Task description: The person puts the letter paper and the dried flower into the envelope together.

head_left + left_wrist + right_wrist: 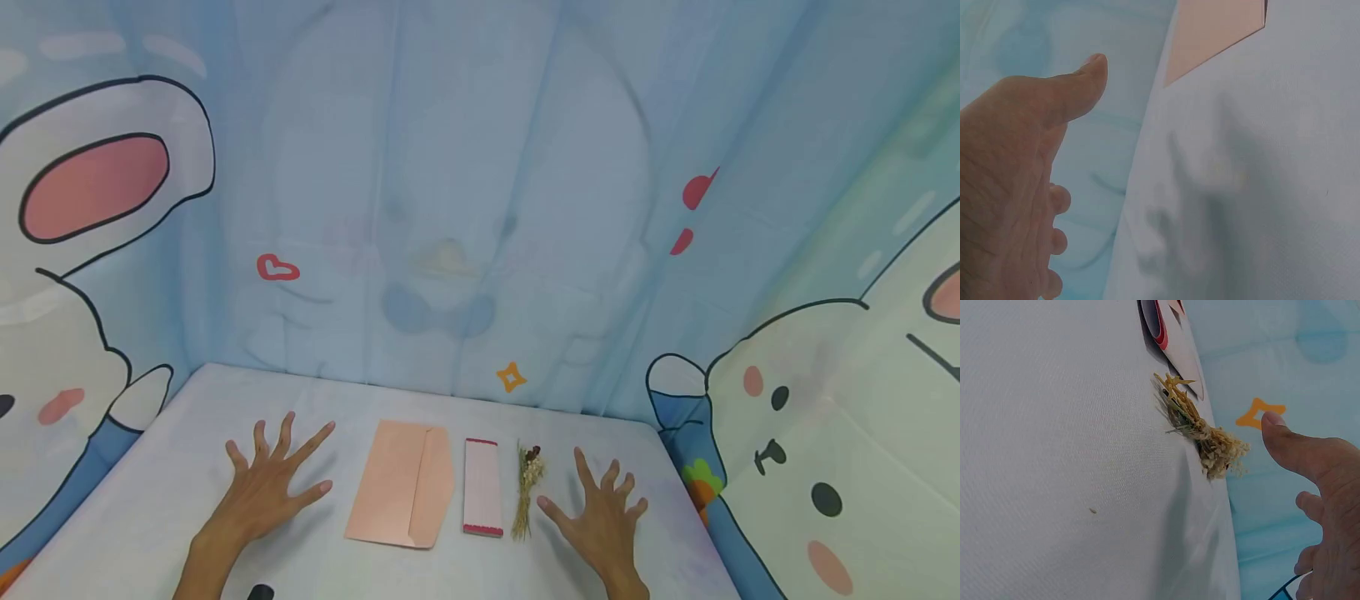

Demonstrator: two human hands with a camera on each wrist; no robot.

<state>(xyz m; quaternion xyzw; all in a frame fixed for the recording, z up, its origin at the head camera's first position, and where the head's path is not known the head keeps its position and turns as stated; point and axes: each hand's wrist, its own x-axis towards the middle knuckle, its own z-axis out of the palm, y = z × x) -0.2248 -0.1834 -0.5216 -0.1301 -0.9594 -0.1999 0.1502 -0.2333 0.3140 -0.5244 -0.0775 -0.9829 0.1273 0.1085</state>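
In the head view a peach-coloured envelope lies on the white table, its flap unfolded toward the right. Beside it is a folded pale pink paper with red scalloped ends. A small bunch of dried flowers lies right of the paper. My left hand hovers left of the envelope with its fingers spread, touching nothing. My right hand is spread in the same way, right of the dried flowers and apart from them. In the right wrist view, the dried flowers lie near the thumb.
The white cloth-covered table ends at a blue curtain behind it. Cartoon rabbits decorate the side curtains. A small dark shape shows at the table's near edge, left of centre.
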